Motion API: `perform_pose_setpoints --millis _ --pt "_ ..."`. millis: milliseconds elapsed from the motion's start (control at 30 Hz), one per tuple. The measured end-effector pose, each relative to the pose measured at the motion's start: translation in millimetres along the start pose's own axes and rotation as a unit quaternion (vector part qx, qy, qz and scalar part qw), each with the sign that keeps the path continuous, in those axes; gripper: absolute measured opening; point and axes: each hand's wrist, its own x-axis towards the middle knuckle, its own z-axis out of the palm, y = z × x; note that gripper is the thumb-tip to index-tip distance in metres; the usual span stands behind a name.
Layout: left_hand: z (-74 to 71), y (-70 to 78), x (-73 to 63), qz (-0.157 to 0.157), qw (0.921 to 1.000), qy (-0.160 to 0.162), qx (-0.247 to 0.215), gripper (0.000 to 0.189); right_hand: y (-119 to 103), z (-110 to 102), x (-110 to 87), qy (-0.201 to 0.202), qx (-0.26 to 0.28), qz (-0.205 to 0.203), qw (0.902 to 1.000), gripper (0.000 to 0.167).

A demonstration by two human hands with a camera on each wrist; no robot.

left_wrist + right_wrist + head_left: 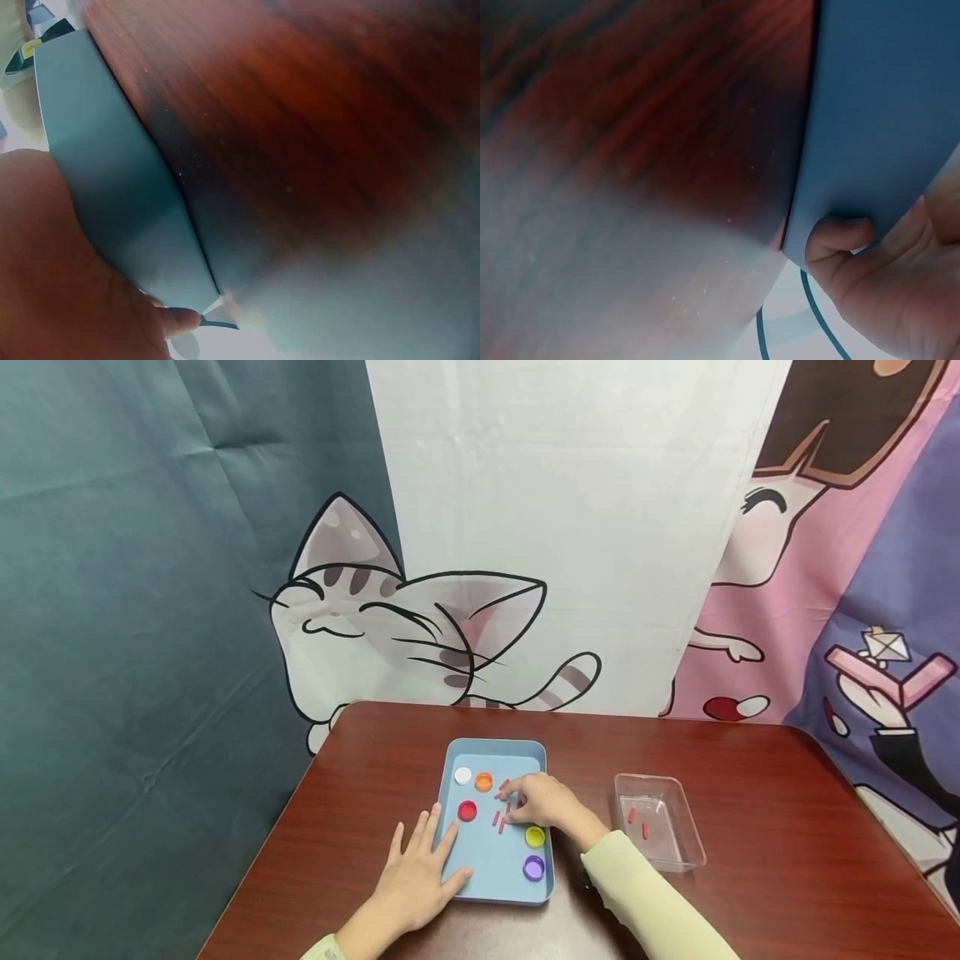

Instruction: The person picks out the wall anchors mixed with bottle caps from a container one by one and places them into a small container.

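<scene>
A light blue tray [495, 877] lies on the table. My left hand [411, 881] rests at its left edge with spread, straight fingers; the left wrist view shows that hand [67, 262] against the tray's side wall [120, 165]. Over the tray's right side reaches my right hand [546, 802], thumb and index finger apart around several small red sticks [496, 818]. Part of the sticks is hidden under its fingers. In the right wrist view the right hand [892, 277] appears beside the tray wall [877, 112], thumb bent.
Round caps lie in the tray: white [462, 775], orange [483, 782], red [467, 811], yellow [535, 837] and purple [534, 868]. To the right stands a clear plastic box [663, 852] holding two red sticks [645, 831]. A printed curtain [600, 527] hangs behind the table [757, 860].
</scene>
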Motion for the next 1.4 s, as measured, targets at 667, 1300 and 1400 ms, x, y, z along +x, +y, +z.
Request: perform_pose_setpoints --millis 667,1300,1400 --pt "-3.3 1.8 -0.8 0.000 0.9998 0.006 -0.016 0.072 -6.7 3.3 -1.9 0.030 -0.002 0.060 0.9978 0.028" --pt "-2.7 2.0 -1.2 -0.002 0.9998 0.008 -0.015 0.072 -5.9 5.2 -4.7 0.047 0.002 0.078 0.9959 0.018" --pt "-2.8 2.0 -1.4 -0.003 0.9998 0.008 -0.018 0.072 -7.1 4.0 -7.8 0.062 -0.001 0.072 0.9955 0.015"
